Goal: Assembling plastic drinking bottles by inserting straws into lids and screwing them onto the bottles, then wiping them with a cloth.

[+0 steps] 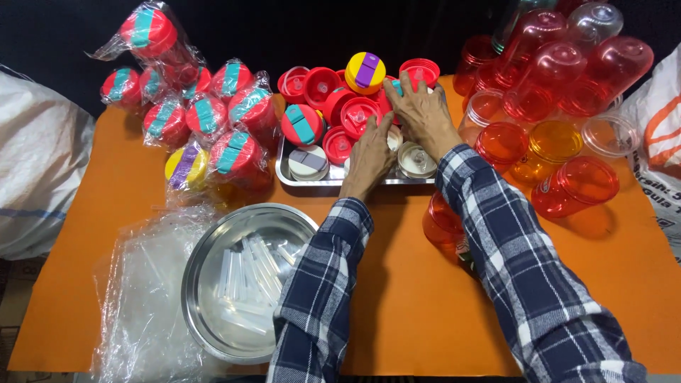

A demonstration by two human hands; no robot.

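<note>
Over the metal tray (284, 174) at the far middle of the orange worktop (397, 284), both hands reach in among a heap of bottle lids. Left hand (369, 157) lies palm down with fingers stretched forward and loosely together, its fingertips resting on the red lids (355, 113) and a white lid (416, 159) beside it; whether it actually grips one cannot be told. Right hand (422, 110) lies just beyond and to the right, fingers spread open and pressed flat on the red lids at the tray's far right corner, with nothing clearly closed in its grasp. Both forearms wear blue-and-white plaid sleeves (518, 276).

At the heap's top sits a yellow lid with a purple strap (364, 72), and a red lid with a teal strap (301, 124) lies on the left part of the tray. Left of the tray stand wrapped bottles with red and teal lids (206, 117), each in clear plastic. Nearer the person, a round steel bowl (206, 284) holds clear plastic straws (245, 276), with crumpled clear wrap (142, 298) to its left. On the right, a pile of red, orange and clear tumbler bodies (560, 92) lies mostly mouth-up or on their sides, and one red tumbler (441, 220) rests just under the right forearm.
</note>
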